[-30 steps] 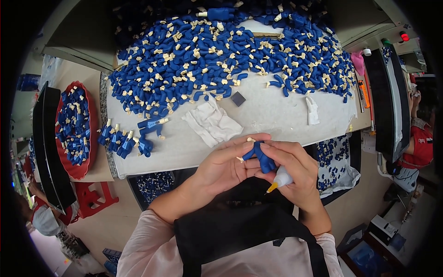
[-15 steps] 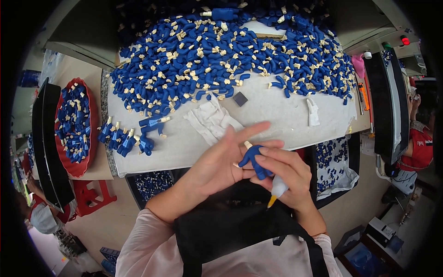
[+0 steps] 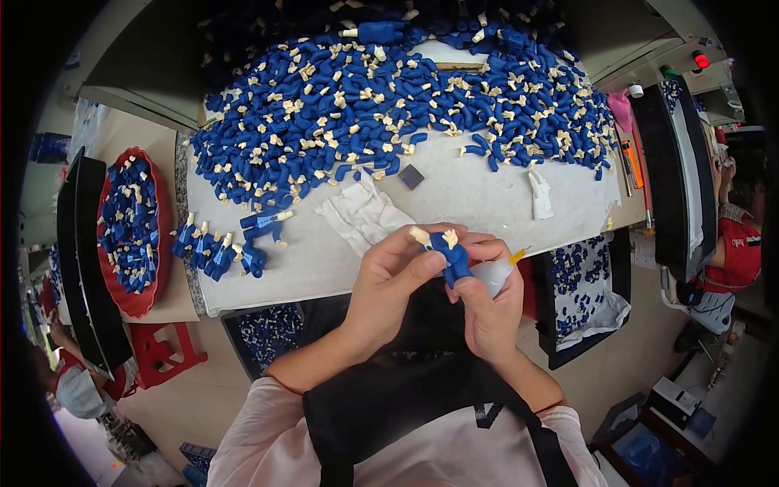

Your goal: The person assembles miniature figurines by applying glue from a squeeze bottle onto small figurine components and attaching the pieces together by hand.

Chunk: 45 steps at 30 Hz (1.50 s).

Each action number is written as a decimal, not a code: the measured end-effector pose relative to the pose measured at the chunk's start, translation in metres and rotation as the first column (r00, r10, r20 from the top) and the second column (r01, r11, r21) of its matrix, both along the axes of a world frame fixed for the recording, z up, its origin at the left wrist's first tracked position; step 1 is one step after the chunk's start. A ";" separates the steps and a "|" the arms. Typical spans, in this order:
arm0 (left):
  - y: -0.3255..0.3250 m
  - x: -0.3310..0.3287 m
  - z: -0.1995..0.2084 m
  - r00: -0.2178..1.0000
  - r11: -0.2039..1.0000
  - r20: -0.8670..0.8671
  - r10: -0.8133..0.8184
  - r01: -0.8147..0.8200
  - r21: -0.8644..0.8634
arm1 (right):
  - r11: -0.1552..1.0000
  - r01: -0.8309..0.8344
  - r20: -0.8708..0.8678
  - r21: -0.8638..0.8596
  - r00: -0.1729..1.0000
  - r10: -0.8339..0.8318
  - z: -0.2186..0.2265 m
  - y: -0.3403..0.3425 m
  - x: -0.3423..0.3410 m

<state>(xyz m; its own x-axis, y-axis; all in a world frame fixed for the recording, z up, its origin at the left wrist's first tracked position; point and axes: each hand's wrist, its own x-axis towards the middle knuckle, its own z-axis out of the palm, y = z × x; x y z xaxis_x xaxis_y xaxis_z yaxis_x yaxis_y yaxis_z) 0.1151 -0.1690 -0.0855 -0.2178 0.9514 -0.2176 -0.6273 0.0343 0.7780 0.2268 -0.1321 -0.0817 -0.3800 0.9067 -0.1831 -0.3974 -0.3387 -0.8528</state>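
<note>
Pinching the blue figurine [image 3: 457, 260] between left hand [image 3: 395, 272] and right hand [image 3: 492, 315], at four o'clock from the white cloth [image 3: 361, 215]. Having closed the earlier open left palm and swung the right-held bottle [image 3: 492, 278], nozzle [image 3: 517, 256] first, from seven to two o'clock, apparently steadying rather than dispensing.

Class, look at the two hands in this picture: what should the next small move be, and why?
The left hand should probably press its thumb gently against the blue figure: that thumb already rests on it, the right hand touches its lower end, and the white bottle in that hand has its yellow tip pointing away.
</note>
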 end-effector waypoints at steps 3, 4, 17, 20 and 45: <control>-0.001 -0.008 -0.006 0.965 0.997 0.254 -0.070 0.077 -0.015 | 0.970 -0.071 0.143 0.232 0.989 0.038 -0.004 0.010 0.012; 0.000 -0.010 -0.004 0.965 0.997 0.254 -0.067 0.074 -0.019 | 0.954 -0.053 0.180 0.297 0.984 -0.001 0.000 0.014 0.015; 0.000 -0.011 -0.005 0.754 0.967 0.622 -0.210 0.252 0.021 | 0.921 -0.057 0.316 0.384 0.946 -0.073 0.010 0.031 0.014; 0.002 -0.005 0.004 0.906 0.985 0.394 -0.154 0.174 -0.015 | 0.892 -0.093 0.350 0.442 0.933 -0.076 0.013 0.030 0.013; 0.000 0.007 0.002 0.859 0.985 -0.508 0.068 0.023 0.170 | 0.946 -0.176 0.492 0.273 0.871 0.020 0.012 0.024 0.014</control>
